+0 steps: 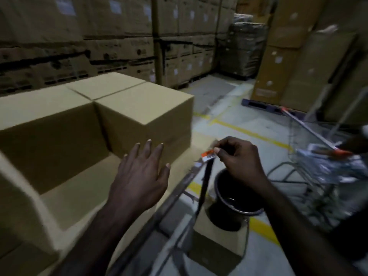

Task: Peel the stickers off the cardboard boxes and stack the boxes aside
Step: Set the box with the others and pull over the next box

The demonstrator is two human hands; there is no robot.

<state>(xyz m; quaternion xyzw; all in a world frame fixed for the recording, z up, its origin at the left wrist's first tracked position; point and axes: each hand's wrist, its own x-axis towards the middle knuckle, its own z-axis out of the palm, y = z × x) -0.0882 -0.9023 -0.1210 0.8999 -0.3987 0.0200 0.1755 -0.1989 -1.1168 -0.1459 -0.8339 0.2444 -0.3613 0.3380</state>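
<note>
In a carton-walled warehouse, left hand (139,176) spread over boxes (143,108), right hand (239,158) pinching a sticker (208,155).

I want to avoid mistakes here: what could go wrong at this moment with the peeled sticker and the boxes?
1. The sticker is pinched only by the right hand fingers; it may cling to them instead of dropping into the black bucket below.
2. The left hand hovers open over the cardboard boxes, so nothing steadies them.
3. The wire cart stands close and could catch the right arm.
</note>
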